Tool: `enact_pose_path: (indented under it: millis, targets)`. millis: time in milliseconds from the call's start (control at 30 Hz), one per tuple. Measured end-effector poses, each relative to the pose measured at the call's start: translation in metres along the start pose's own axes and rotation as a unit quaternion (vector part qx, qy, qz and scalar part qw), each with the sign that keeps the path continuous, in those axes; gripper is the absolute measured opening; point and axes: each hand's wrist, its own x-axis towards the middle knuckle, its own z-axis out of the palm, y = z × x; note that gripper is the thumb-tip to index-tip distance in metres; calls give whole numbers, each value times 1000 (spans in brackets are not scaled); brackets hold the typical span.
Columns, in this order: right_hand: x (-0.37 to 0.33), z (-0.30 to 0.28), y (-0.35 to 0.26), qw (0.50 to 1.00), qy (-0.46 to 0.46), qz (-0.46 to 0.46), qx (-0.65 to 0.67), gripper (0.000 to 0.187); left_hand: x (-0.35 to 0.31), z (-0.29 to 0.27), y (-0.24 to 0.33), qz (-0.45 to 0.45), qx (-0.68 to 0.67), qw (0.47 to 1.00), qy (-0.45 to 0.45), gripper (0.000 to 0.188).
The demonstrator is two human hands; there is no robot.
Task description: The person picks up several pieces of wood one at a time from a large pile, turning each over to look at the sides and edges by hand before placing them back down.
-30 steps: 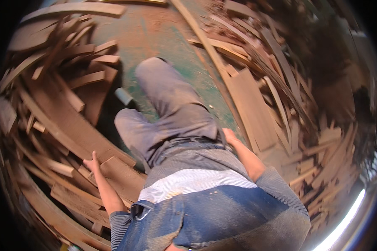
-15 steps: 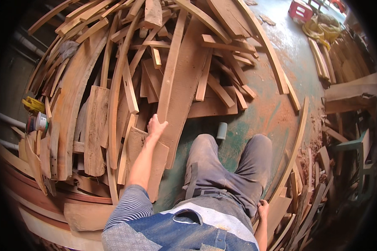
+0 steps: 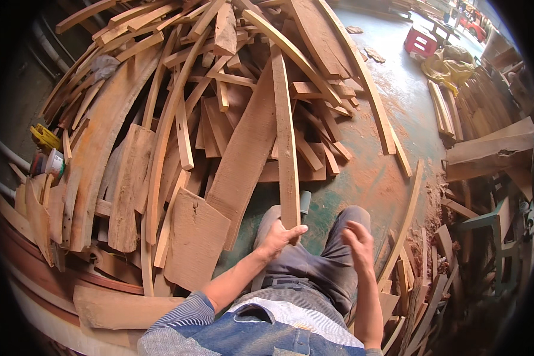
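Observation:
In front of my lap, my left hand [image 3: 277,240] grips the near end of a long, narrow wooden strip [image 3: 287,148]. Its far end reaches up into the heap of timber. Above my right knee hangs my right hand [image 3: 358,242], its fingers loosely bent and apart, with nothing visible in them. It stays clear of the strip, a short way to its right. Left of the strip lies a wide, flat plank [image 3: 240,160], sloping toward me. A shorter, broad board [image 3: 194,240] rests nearer, beside my left forearm. A grey-green cylinder [image 3: 305,202] shows partly behind the strip.
A large wood pile [image 3: 219,35] spreads ahead and to the left. On the right, a long curved strip [image 3: 406,225] lies along the sawdust-strewn green floor [image 3: 374,184], with scrap offcuts beyond it. Farther off are a red crate [image 3: 420,43] and a yellowish cloth bundle [image 3: 449,64].
My left hand has drawn the strip toward me and to the right, off the wide plank. My right hand has risen from beside my right hip to over the knee.

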Motion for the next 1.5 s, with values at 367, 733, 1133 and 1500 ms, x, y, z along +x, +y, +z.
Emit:
enact_pose_path:
  millis: [367,733,1133,1500]
  targets:
    - [12,84,-35,923,-249,128,265,60,-31,15,-9,-54,-457,804,-376,42]
    - [10,90,-72,947,-269,153,90,71,-45,37,-38,-160,-267,863,-397,66]
    - [-25,21,-55,971,-128,-2,-202,70,48,-18,-27,-61,-243,957,-148,27]
    - [-128,-66,-4,922,36,-138,-360,83,120,67,21,7,-194,980,-47,27]
